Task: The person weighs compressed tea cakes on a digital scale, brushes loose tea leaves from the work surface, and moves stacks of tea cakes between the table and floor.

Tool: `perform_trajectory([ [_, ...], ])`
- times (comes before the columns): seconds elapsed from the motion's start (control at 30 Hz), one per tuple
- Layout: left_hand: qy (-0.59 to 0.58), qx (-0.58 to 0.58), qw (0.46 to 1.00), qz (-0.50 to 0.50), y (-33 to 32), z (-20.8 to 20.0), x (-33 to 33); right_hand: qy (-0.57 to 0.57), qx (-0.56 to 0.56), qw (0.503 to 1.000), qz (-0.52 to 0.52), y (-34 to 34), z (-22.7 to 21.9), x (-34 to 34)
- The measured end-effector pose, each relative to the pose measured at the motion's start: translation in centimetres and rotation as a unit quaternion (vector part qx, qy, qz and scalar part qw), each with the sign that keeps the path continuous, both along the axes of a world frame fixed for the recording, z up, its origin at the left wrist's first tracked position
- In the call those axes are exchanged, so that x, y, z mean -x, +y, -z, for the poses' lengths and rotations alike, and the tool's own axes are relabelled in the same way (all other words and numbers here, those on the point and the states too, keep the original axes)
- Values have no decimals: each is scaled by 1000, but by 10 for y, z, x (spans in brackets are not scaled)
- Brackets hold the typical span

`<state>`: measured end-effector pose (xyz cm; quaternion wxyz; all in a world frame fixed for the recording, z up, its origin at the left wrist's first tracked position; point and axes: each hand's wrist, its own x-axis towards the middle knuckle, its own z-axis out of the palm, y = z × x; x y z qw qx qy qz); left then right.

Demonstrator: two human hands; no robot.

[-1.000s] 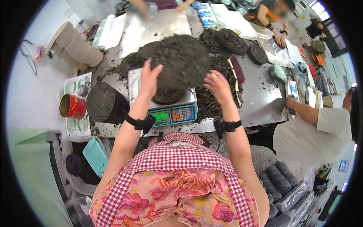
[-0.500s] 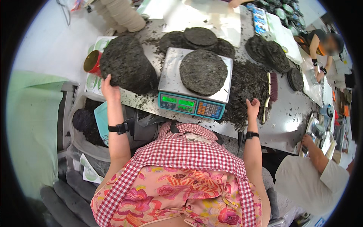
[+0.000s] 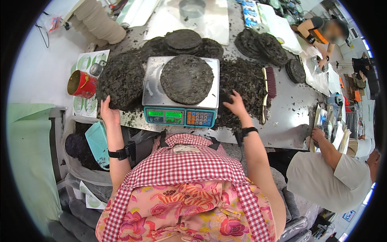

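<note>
A dark round cake of pressed leaf-like flakes (image 3: 187, 79) lies on the steel pan of a teal digital scale (image 3: 179, 116) whose display is lit green. At the near edge of a stack of similar dark cakes (image 3: 120, 80) is my left hand (image 3: 110, 113), its fingers stretched up against the lowest part and not wrapped round it. My right hand (image 3: 238, 105) hovers by the scale's right side. Its thumb and fingers close on what looks like a small dark clump, partly blended with the loose dark flakes (image 3: 244, 76) behind.
A red tin (image 3: 82, 84) stands left of the stack. A brush (image 3: 268, 94) lies right of the flakes. More cakes (image 3: 183, 40) sit behind the scale and others (image 3: 262, 46) at the far right. A teal scoop (image 3: 98, 141) rests in a bin below left. Two people work at right.
My right hand has moved left from beside the brush to the scale's right edge. My left hand stays at the cake stack. The whole view has shifted, with the table things now further left.
</note>
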<state>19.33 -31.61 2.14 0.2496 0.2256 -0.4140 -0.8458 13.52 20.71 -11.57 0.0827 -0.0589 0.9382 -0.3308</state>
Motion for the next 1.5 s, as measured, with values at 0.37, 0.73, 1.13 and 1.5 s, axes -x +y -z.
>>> perform_trajectory([
  [0.37,-15,-39,999,27,37,-7,23,-83,483,862,127,1,-86,27],
  [0.73,-11,-155,978,136,120,23,62,216,80,973,28,-115,-139,36],
  [1.13,-41,-268,909,318,271,53,160,-81,507,768,384,-18,-81,58],
  [1.5,-42,-152,935,319,225,30,183,206,689,496,487,273,1,99],
])
